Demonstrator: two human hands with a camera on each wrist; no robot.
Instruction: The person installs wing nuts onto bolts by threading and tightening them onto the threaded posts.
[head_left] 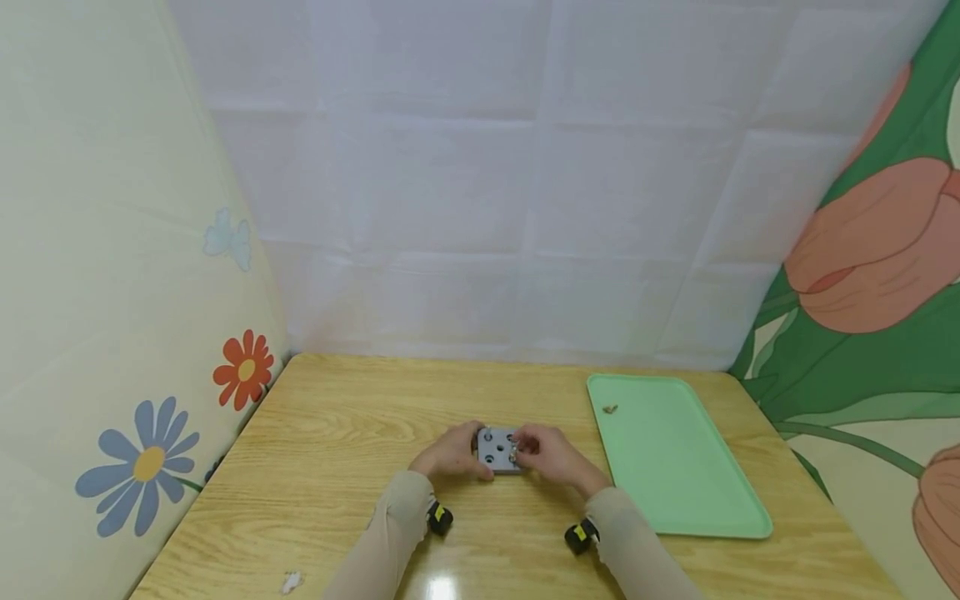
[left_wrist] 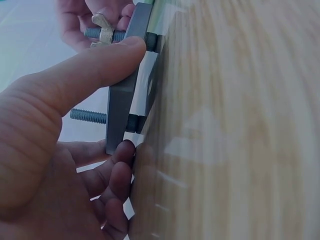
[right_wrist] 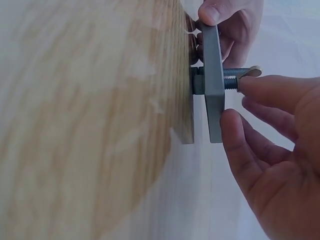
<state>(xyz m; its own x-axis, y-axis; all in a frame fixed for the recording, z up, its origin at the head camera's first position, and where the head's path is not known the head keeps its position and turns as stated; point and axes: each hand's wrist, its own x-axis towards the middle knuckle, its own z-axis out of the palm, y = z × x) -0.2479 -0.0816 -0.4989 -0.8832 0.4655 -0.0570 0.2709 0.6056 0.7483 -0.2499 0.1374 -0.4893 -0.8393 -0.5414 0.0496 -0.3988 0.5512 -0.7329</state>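
A grey square plate (head_left: 500, 451) with a centre hole and bolts through it near its corners is held just above the table. My left hand (head_left: 453, 451) grips its left side, thumb on the near edge, fingers round the far side. In the left wrist view, a bare threaded bolt (left_wrist: 89, 115) sticks out of the plate, and another bolt carries a brass-coloured wing nut (left_wrist: 105, 31). My right hand (head_left: 553, 454) is at the plate's right side, its thumb and a finger pinching the wing nut (right_wrist: 252, 71) on a bolt; the fingertips partly hide it.
A light green tray (head_left: 675, 458) lies on the right of the wooden table (head_left: 360, 408), with small brass-coloured pieces (head_left: 610, 409) near its far left corner. A small white scrap (head_left: 291, 582) lies at the near left. Cloth hangs behind and on both sides.
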